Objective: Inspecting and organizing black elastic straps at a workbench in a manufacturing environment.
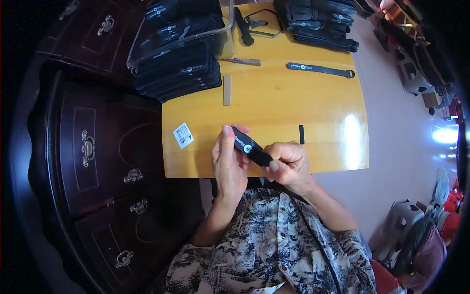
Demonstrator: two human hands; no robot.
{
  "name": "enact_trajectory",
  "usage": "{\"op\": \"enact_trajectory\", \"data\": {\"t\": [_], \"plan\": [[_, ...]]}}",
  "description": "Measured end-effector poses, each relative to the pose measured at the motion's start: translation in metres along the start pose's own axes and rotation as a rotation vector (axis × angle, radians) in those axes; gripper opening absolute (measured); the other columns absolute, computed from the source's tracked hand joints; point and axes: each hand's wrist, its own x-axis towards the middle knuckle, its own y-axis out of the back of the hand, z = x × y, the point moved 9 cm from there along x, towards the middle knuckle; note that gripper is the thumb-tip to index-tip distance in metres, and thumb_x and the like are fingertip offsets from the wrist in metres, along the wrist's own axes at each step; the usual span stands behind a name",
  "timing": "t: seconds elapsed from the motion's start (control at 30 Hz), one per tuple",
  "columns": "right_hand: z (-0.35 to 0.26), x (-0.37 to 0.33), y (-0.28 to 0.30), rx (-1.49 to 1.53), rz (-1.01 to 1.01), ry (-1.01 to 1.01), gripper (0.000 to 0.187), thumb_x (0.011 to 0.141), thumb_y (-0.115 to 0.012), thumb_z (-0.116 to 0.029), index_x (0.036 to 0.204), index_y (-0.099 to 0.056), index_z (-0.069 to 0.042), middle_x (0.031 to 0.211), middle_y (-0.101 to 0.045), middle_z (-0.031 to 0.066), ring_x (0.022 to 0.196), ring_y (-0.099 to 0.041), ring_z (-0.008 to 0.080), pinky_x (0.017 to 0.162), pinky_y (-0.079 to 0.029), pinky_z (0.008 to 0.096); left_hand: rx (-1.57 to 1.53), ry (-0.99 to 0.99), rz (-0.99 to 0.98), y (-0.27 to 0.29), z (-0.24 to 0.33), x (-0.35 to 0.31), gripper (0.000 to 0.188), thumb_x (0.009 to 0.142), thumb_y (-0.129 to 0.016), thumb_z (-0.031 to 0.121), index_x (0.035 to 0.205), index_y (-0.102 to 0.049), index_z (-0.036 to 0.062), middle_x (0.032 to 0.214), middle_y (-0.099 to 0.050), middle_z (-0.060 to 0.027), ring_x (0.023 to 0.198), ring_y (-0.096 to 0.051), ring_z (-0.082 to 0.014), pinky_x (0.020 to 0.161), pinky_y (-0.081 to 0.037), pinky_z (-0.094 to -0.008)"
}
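Observation:
A black strap with white print [248, 147] is folded into a short band between my two hands, over the table's near edge. My left hand [228, 156] grips its upper left end, thumb on top and fingers behind. At the lower right end, my right hand [292, 164] pinches the strap between thumb and curled fingers. To the right of the hands lies a short black strip [301, 134]. A white printed label [183, 135] rests on the table to the left. Another black strap [320, 69], with a ring at one end, is laid flat farther back.
On the yellow table [274, 108] are a beige strip [227, 90] and a thin tool with a brownish handle [245, 61]. Stacked black straps [181, 71] stand by a clear plastic bin [229, 44]; another stack [320, 27] is back right. A dark drawer cabinet [88, 147] borders the left.

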Motion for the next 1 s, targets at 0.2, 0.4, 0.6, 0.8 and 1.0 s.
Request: {"op": "enact_trajectory", "data": {"t": [0.2, 0.4, 0.6, 0.8, 1.0], "plan": [[-0.011, -0.004, 0.015, 0.000, 0.089, 0.034, 0.016, 0.086, -0.054, -0.008, 0.071, -0.053, -0.003, 0.064, -0.055, 0.0004, 0.057, -0.049, 0.0071, 0.053, -0.041, 0.0219, 0.357, -0.148, -0.204, -0.030, -0.001, -0.012, 0.020, 0.097, -0.053, 0.019, 0.109, -0.057, 0.0027, 0.080, -0.055, 0.0022, 0.063, -0.047, -0.0021, 0.054, -0.038, -0.0171], [-0.006, -0.013, 0.017, -0.197, 0.153, -0.101, 0.027, 0.082, -0.072, -0.024, 0.080, -0.055, -0.003, 0.069, -0.056, 0.0042, 0.062, -0.055, 0.0108, 0.059, -0.047, 0.0262, 0.293, -0.077, -0.205, -0.017, -0.020, -0.007, 0.020, 0.095, -0.057, 0.019, 0.105, -0.059, 0.0016, 0.080, -0.058, 0.0011, 0.063, -0.051, -0.0039, 0.056, -0.042, -0.0177], [-0.038, -0.015, 0.017, -0.647, 0.357, 0.211, 0.028, 0.081, -0.072, -0.027, 0.097, -0.062, -0.006, 0.093, -0.059, 0.0094, 0.075, -0.057, 0.0198, 0.064, -0.048, 0.0307, 0.265, -0.211, -0.165, -0.020, -0.011, -0.013, 0.017, 0.090, -0.063, 0.007, 0.105, -0.058, 0.0021, 0.095, -0.060, -0.0016, 0.084, -0.056, -0.0057, 0.074, -0.047, -0.0209], [-0.042, -0.026, 0.024, -0.689, 0.456, 0.289, 0.023, 0.088, -0.062, -0.019, 0.100, -0.069, -0.002, 0.094, -0.061, 0.0130, 0.080, -0.058, 0.0268, 0.072, -0.047, 0.0339, 0.349, -0.305, -0.241, -0.045, -0.001, -0.023, 0.012, 0.090, -0.060, 0.005, 0.100, -0.053, 0.0000, 0.087, -0.058, -0.0039, 0.070, -0.056, -0.0075, 0.060, -0.047, -0.0207], [-0.032, -0.058, 0.109, -0.029, 0.931, 0.008, 0.034, 0.099, -0.045, -0.030, 0.087, -0.062, -0.004, 0.075, -0.056, 0.0006, 0.064, -0.047, 0.0101, 0.057, -0.036, 0.0249, 0.312, -0.435, -0.211, -0.031, 0.011, -0.042, 0.017, 0.096, -0.049, 0.014, 0.098, -0.049, -0.0024, 0.064, -0.053, -0.0080, 0.044, -0.053, -0.0130, 0.040, -0.043, -0.0235]]}}
